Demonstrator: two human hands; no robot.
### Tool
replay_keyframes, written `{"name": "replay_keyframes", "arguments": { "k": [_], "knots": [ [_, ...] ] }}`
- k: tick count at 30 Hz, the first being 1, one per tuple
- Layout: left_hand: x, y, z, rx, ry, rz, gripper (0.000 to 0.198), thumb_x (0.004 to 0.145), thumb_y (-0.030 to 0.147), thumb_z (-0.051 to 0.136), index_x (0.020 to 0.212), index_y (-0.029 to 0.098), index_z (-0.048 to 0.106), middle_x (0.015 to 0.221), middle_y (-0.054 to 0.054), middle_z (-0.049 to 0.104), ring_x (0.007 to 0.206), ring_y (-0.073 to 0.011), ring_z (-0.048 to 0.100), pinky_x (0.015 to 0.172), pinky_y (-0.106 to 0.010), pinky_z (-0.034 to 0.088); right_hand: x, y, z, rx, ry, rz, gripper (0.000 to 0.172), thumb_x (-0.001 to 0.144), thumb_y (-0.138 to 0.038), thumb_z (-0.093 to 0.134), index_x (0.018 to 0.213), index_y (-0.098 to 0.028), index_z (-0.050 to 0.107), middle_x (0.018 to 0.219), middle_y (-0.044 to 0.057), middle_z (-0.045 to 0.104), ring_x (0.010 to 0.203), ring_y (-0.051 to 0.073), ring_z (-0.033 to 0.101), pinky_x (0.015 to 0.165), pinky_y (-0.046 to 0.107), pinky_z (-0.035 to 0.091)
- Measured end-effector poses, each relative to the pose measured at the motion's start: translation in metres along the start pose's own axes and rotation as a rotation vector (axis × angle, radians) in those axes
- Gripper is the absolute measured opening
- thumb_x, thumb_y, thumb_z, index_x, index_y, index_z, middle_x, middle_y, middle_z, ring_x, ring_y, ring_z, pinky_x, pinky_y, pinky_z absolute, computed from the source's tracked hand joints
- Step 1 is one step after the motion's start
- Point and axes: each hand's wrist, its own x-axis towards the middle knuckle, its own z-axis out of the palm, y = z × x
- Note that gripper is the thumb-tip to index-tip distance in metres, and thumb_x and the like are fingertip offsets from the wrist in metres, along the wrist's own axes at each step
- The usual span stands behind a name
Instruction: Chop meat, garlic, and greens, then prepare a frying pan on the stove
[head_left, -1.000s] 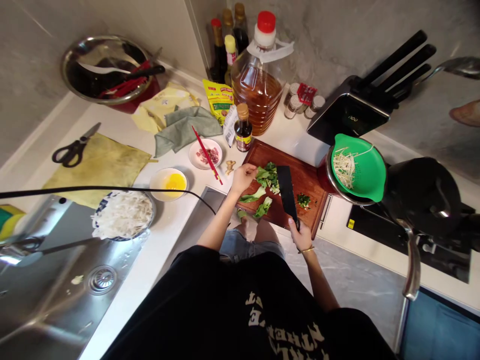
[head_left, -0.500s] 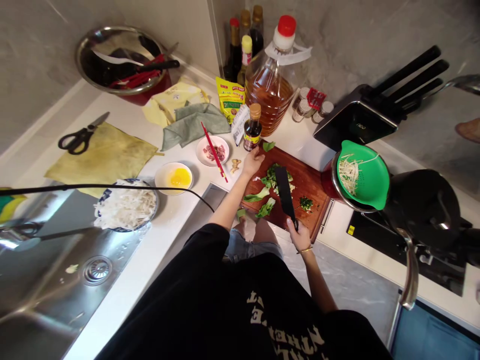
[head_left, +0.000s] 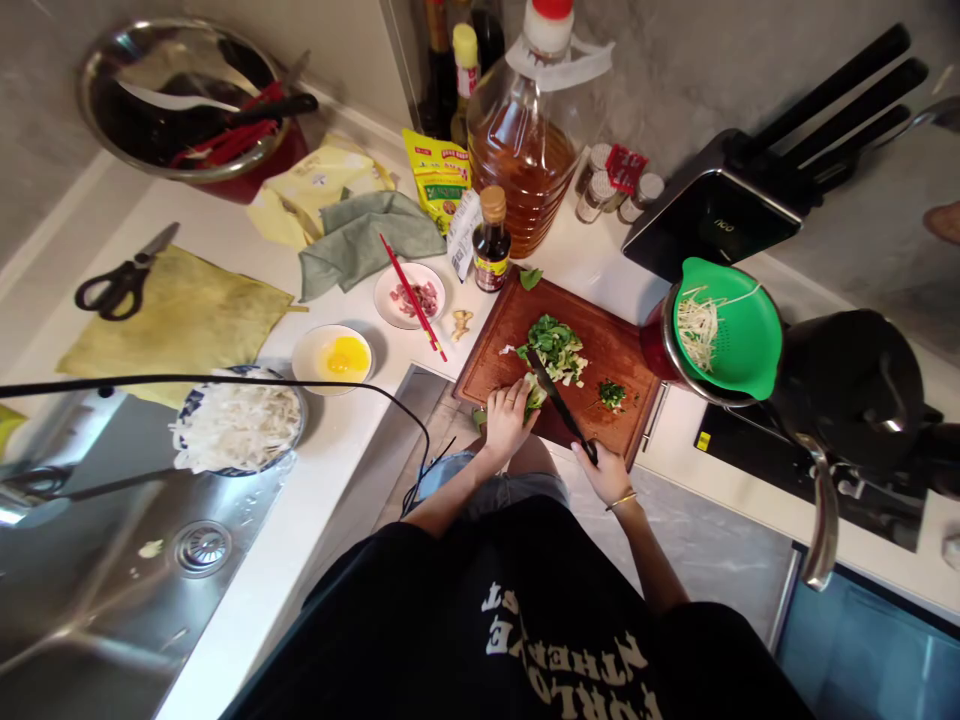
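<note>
The left hand [head_left: 507,416] clutches leafy greens [head_left: 536,393] at the near edge of the cutting board [head_left: 611,345]; the right hand [head_left: 606,472] grips a black knife [head_left: 557,400], its blade beside them. Chopped greens [head_left: 551,345] lie mid-board, a loose leaf [head_left: 531,278] at the far left corner. The black shirt [head_left: 420,620] partly reads "FORLO"; print on the soy-dark bottle [head_left: 492,245] is too small.

Wooden board [head_left: 616,345], shiny metal sink [head_left: 112,575]
</note>
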Motion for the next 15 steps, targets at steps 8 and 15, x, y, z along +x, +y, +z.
{"name": "replay_keyframes", "arguments": {
  "k": [8, 15],
  "knots": [
    [0.033, -0.016, -0.019, -0.061, 0.123, -0.079, 0.037, 0.085, 0.041, 0.05, 0.114, 0.018, 0.055, 0.117, -0.012, 0.056, 0.108, -0.0266, 0.046, 0.091, -0.041, 0.035, -0.005, -0.002, -0.007, 0.006, -0.012, 0.026, 0.045, 0.087, -0.058, 0.034, 0.073, -0.02, 0.054, 0.061, 0.003, 0.061, 0.061, 0.016, 0.061, 0.057, 0.022, 0.036],
    [0.109, -0.038, -0.04, 0.104, -0.018, -0.208, 0.013, 0.08, 0.025, 0.055, 0.085, 0.018, 0.064, 0.095, -0.012, 0.058, 0.101, -0.0315, 0.047, 0.086, -0.047, 0.032, -0.001, -0.004, -0.005, 0.066, 0.048, 0.024, 0.048, 0.086, -0.06, 0.032, 0.067, -0.02, 0.05, 0.057, 0.002, 0.057, 0.055, 0.014, 0.056, 0.055, 0.022, 0.035]
  ]
}}
